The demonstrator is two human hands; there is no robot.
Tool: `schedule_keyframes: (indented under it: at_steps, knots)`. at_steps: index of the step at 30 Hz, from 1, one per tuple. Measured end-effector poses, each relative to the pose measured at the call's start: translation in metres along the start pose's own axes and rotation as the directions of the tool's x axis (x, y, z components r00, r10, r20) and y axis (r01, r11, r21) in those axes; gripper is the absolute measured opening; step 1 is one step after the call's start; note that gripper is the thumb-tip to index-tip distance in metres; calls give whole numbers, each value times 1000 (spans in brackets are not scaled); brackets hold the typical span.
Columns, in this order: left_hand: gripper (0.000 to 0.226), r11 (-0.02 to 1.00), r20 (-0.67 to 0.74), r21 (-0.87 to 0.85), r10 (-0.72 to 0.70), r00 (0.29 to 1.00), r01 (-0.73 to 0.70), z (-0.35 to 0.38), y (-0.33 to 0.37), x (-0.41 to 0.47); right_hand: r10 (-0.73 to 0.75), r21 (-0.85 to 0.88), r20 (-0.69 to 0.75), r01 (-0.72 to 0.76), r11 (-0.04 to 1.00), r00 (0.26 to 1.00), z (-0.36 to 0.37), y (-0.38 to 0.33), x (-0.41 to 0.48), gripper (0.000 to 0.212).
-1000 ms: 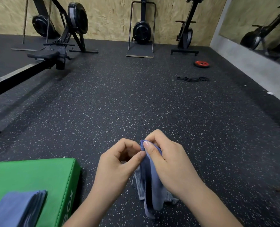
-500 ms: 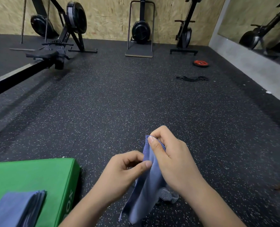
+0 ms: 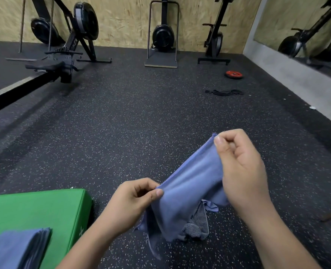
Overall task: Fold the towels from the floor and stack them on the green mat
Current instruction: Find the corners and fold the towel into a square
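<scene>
The blue towel (image 3: 190,183) is pinched by its slanting edge in the fingers of the left hand (image 3: 129,204) and higher right hand (image 3: 240,167), the green mat (image 3: 34,208) lying leftward.

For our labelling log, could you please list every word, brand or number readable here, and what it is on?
"X": one white mark on the side of the green mat; the rest is out of sight.
Rowing machine frame: white lettering, too blurred to read.
Red weight plate: any markings too small to read.
</scene>
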State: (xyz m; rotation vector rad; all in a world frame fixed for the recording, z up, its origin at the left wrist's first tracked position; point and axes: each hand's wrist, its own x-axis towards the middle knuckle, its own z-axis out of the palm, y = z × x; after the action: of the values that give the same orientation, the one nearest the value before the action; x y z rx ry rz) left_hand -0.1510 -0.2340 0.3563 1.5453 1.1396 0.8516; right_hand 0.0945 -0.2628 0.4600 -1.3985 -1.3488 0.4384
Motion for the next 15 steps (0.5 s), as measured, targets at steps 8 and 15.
schedule_keyframes:
  at_steps: [8, 15]
  knots:
    - [15, 1000, -69, -3, -14, 998, 14, 1, 14, -4, -40, -41, 156, 47, 998, 987, 8, -1, -6, 5]
    - [14, 973, -36, 172, 161, 986, -153, -1, 29, -10, 132, -265, 674, 71, 962, 727, 32, 12, -24, 28]
